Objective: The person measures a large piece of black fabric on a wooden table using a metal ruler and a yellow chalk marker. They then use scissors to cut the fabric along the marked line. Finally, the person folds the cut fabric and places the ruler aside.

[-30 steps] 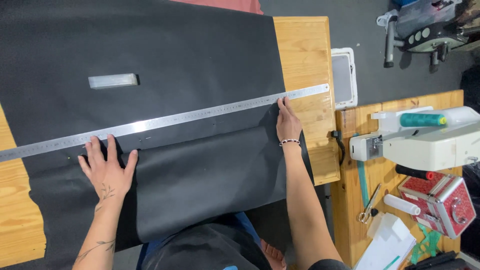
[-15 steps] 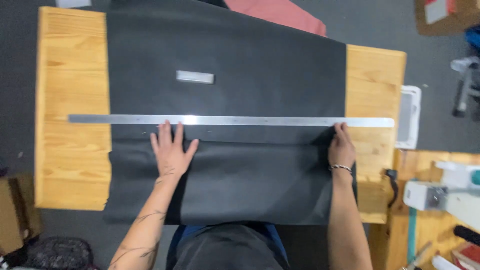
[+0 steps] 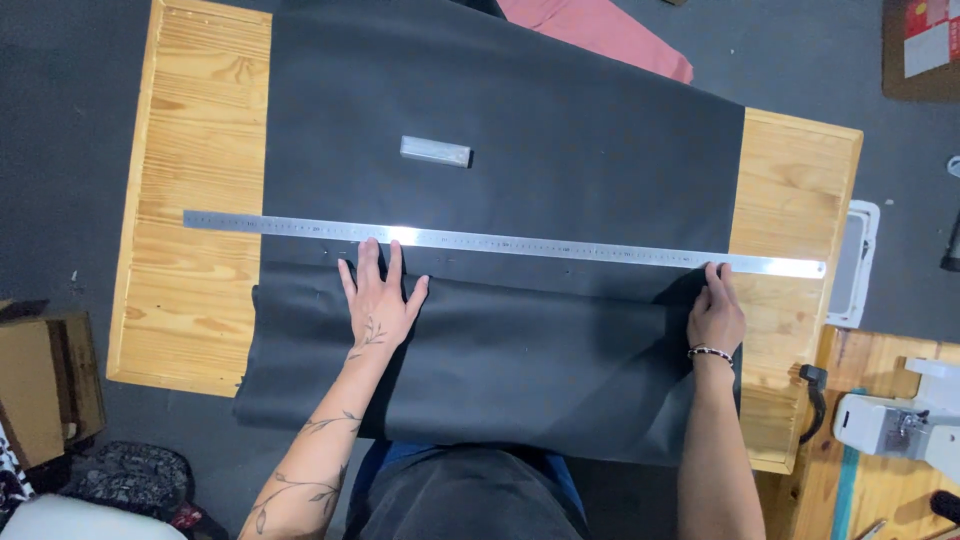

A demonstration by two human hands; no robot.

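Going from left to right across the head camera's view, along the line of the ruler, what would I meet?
Brown cardboard box → left strip of the wooden table → left hand flat on the black sheet → right hand at the long steel ruler → white plastic tray → white sewing machine.

ruler [image 3: 500, 243] was shiny brushed metal, the black sheet [image 3: 520, 150] looked matt and smooth, table [image 3: 200, 120] was bare grainy wood

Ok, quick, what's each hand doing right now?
Left hand: open, fingers spread, flat on the black sheet, fingertips at the metal ruler.
Right hand: open, holding nothing, fingers pressing the ruler's right end.
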